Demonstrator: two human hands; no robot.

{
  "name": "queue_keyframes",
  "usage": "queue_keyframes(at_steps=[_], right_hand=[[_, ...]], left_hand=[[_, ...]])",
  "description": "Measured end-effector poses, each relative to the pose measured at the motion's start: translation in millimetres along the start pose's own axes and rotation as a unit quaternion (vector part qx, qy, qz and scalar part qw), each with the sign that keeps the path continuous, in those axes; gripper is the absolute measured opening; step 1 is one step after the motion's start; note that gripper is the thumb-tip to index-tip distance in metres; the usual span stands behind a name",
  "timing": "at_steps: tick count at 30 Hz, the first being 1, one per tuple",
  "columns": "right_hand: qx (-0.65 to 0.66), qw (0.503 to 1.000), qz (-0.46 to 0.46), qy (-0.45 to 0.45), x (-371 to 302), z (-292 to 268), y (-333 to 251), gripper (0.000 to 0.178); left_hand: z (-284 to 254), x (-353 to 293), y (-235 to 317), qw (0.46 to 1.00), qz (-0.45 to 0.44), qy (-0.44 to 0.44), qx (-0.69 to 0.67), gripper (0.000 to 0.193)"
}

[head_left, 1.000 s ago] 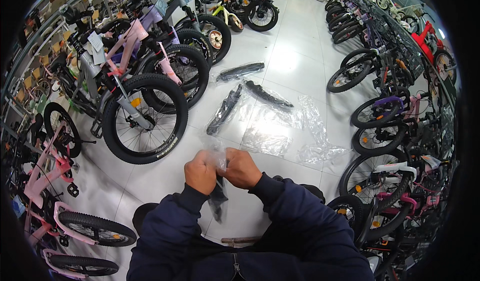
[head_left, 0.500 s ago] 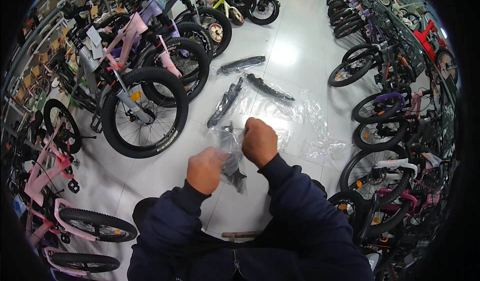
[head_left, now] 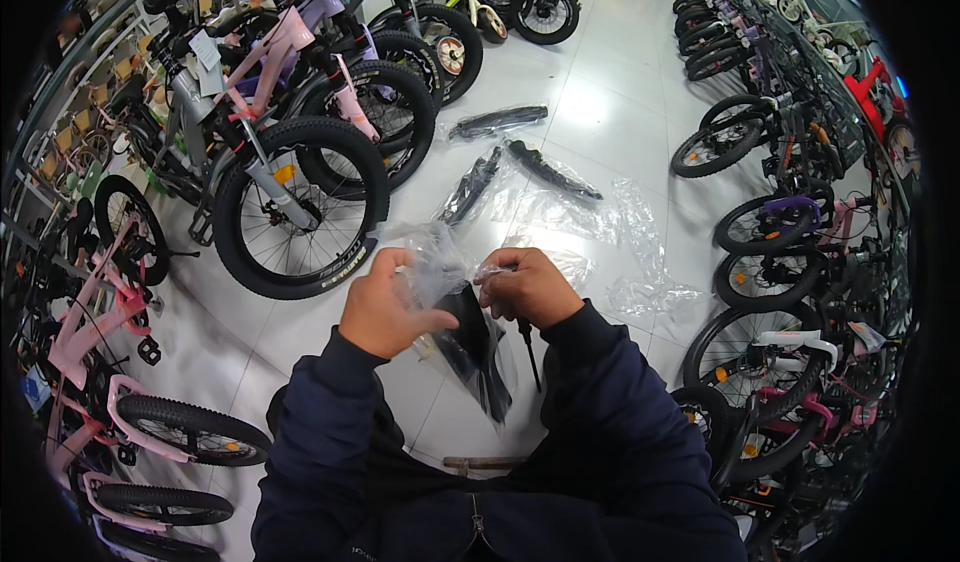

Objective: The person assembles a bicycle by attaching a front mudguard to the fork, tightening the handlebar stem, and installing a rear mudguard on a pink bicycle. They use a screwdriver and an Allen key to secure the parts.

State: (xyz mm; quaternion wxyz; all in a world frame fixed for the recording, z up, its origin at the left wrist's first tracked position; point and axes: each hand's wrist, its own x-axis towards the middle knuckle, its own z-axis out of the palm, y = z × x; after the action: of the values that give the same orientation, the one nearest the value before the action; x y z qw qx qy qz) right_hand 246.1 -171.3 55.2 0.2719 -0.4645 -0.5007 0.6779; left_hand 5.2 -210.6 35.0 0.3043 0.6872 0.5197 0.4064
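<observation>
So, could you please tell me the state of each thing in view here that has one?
Left hand: gripping the clear plastic bag.
Right hand: pinching the bag's top edge.
Black part: inside the held bag, hanging.
Bagged black parts: lying on the floor.
Empty bags: crumpled on the floor.
</observation>
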Motion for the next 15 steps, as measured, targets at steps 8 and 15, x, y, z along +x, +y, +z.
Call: queue_keyframes(at_steps=[8, 15], right_hand=[[-0.022, 0.995, 0.001, -0.093, -0.6, 22.3, 7.9, 0.009], [-0.059, 0.993, 0.007, -0.1, -2.4, 25.9, 5.4, 0.015]], left_hand=[[15.7, 11.7, 4.3, 0.942, 0.182, 0.204, 0.192, 0.068], [27.9, 1.9, -6.9, 0.967, 0.108, 0.19, 0.127, 0.047]])
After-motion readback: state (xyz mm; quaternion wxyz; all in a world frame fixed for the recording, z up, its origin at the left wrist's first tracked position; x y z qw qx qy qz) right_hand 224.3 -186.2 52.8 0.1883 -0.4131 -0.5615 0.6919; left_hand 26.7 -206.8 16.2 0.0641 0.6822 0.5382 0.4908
